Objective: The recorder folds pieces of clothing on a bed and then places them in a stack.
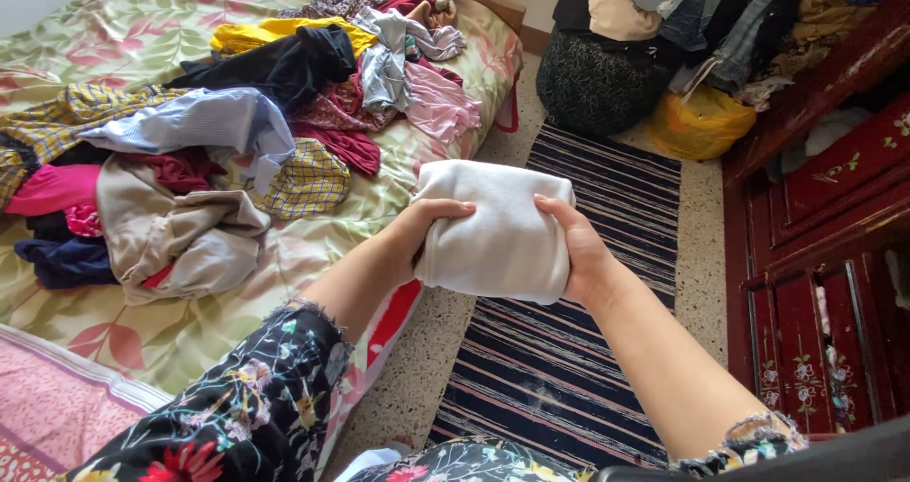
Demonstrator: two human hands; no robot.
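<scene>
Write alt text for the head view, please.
Both hands, left hand and right hand, hold a folded white cloth above a striped rug. A bed at left carries a heap of mixed clothes; a red cabinet stands at right.

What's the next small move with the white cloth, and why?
Probably carry it right, toward the red cabinet. The white cloth is already folded into a compact bundle, gripped by left hand and right hand over the striped rug, away from the unfolded pile.
</scene>
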